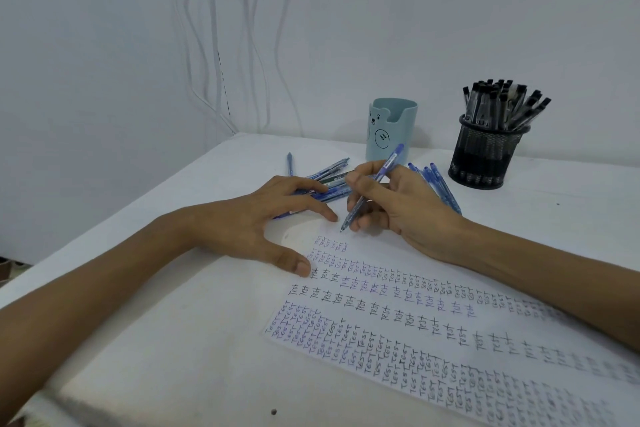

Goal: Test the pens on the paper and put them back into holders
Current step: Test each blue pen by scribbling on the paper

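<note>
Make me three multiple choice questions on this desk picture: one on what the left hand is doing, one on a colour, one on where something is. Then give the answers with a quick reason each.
1. The left hand is:
A. gripping a pen
B. open, fingers spread, thumb on the written-on white paper sheet
C. curled into a fist above the table

2. The slim plastic pen gripped by the right hand is:
A. red
B. black
C. blue

3. The black-capped pens are:
A. standing in the black wire-mesh cup
B. lying flat on the sheet
C. held in the left hand

Answers:
1 B: its fingers lie straight and spread, with the thumb tip on the sheet.
2 C: its barrel and top end show blue.
3 A: they stick up out of the mesh cup near the wall.
</note>
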### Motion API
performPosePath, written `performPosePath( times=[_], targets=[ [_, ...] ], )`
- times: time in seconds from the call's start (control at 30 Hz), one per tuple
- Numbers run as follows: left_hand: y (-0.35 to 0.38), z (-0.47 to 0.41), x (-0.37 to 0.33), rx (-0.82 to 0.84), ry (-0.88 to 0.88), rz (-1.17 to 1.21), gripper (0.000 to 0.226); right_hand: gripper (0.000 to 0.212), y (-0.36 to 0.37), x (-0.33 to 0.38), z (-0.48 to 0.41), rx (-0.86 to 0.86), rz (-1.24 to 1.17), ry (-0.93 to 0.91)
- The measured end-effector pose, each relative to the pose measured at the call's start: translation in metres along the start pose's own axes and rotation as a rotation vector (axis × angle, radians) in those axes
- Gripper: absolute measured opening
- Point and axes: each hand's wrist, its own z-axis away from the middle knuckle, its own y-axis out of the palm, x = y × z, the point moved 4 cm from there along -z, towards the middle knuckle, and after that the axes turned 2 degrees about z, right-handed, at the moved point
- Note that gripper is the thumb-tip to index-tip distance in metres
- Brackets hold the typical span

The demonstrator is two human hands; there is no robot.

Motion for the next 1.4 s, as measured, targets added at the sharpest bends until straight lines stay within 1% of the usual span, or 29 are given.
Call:
performPosePath(
  times=[0.13,0.27,0.33,0.43,0.47,0.53,0.6,0.67,0.7,0.8,0.9,1.03,1.1,1.13,1.2,1.23,1.27,1.33,1.4],
  targets=[
    [0.000,0.000,0.000,-0.003,0.010,-0.016,0.073,0.011,-0.001,-0.002,-0.002,-0.017,-0.044,0.073],
    [0.000,-0.001,0.000,-0.004,0.014,-0.019,0.072,0.012,-0.002,-0.001,-0.001,-0.016,-0.021,0.018],
    [0.000,-0.001,-0.001,0.000,0.009,-0.020,0.071,0.020,-0.005,-0.001,-0.003,-0.031,0.040,-0.001],
    [0.000,0.000,-0.002,0.001,0.003,-0.006,0.071,0.048,-0.017,0.002,-0.011,-0.099,0.251,0.059],
    [0.000,0.000,-0.002,0.000,0.005,0.000,0.070,0.052,-0.024,0.006,-0.015,-0.131,0.345,0.070],
    [0.000,0.000,0.001,-0.006,0.011,0.003,0.070,0.050,-0.042,0.018,-0.022,-0.185,0.593,0.039],
    [0.001,0.000,0.002,-0.003,0.012,0.006,0.071,0.050,-0.063,0.030,-0.030,-0.219,0.931,-0.005],
    [0.001,0.000,0.002,-0.003,0.011,0.007,0.072,0.050,-0.082,0.036,-0.035,-0.213,1.257,0.019],
    [0.001,-0.001,0.003,-0.008,0.013,0.007,0.072,0.049,-0.089,0.037,-0.037,-0.197,1.346,0.060],
    [0.002,-0.004,0.008,-0.036,0.025,-0.014,0.076,0.044,-0.101,0.033,-0.039,-0.149,1.418,0.181],
    [0.003,-0.007,0.012,-0.077,0.067,-0.051,0.082,0.048,-0.103,0.029,-0.040,-0.132,1.507,0.183],
    [0.003,-0.009,0.015,-0.089,0.067,-0.056,0.082,0.053,-0.102,0.026,-0.039,-0.160,1.589,0.205],
    [0.003,-0.008,0.013,-0.073,0.056,-0.058,0.080,0.059,-0.098,0.026,-0.036,-0.206,1.654,0.166],
    [0.003,-0.006,0.012,-0.054,0.040,-0.040,0.077,0.057,-0.095,0.027,-0.035,-0.237,1.699,0.120],
    [0.002,-0.002,0.008,-0.018,0.016,0.005,0.072,0.045,-0.083,0.028,-0.032,-0.268,1.728,-0.039],
    [0.002,-0.001,0.007,-0.015,0.016,0.007,0.072,0.040,-0.076,0.028,-0.031,-0.247,1.685,-0.140],
    [0.001,0.000,0.006,-0.016,0.019,0.000,0.071,0.034,-0.068,0.028,-0.030,-0.200,1.621,-0.243],
    [0.001,0.000,0.004,-0.015,0.013,-0.001,0.071,0.026,-0.051,0.026,-0.028,-0.053,1.524,-0.425],
    [0.001,-0.001,0.002,-0.008,0.011,-0.001,0.071,0.026,-0.038,0.021,-0.027,0.092,1.507,-0.538]
  ],
)
